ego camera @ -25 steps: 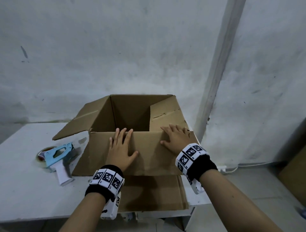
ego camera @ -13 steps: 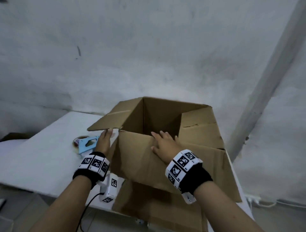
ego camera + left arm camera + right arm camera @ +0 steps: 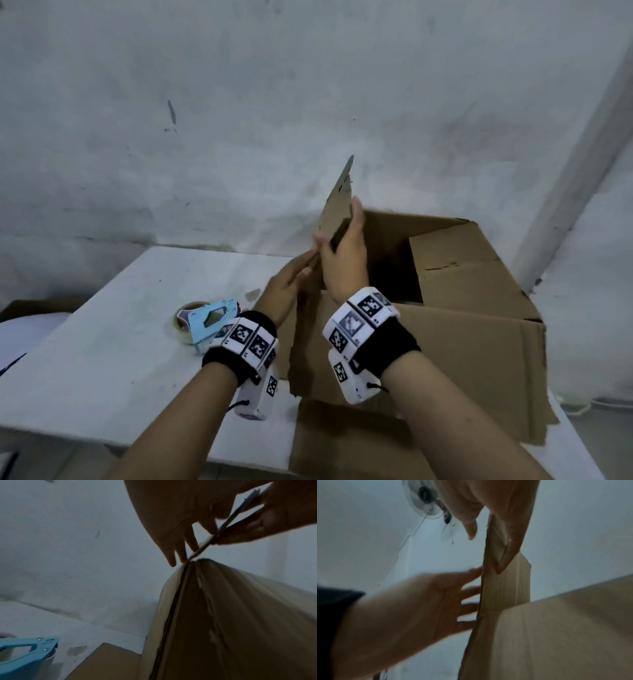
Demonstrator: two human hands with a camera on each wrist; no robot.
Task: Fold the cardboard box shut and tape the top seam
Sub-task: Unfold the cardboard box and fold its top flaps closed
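The brown cardboard box (image 3: 479, 359) stands open on the white table (image 3: 102, 342). Its left flap (image 3: 339, 202) is raised nearly upright between my hands. My right hand (image 3: 342, 253) pinches that flap, thumb on the outer face and fingers on the inner face, as the right wrist view shows (image 3: 488, 534). My left hand (image 3: 287, 284) presses straight fingers against the flap's outer side (image 3: 171, 540). The right flap (image 3: 462, 270) leans inward over the opening. The near flap (image 3: 428, 359) hangs outward toward me. A blue tape dispenser (image 3: 212, 318) lies on the table left of the box.
A grey wall stands close behind the table, with a pillar (image 3: 582, 171) at the right. A flat cardboard sheet (image 3: 342, 438) lies under the box at the table's front edge. A wall fan (image 3: 426, 497) shows in the right wrist view.
Both hands left the near flap. The left went to the box's left side, the right followed, and the left flap swung from splayed outward to nearly upright. The view shifted left.
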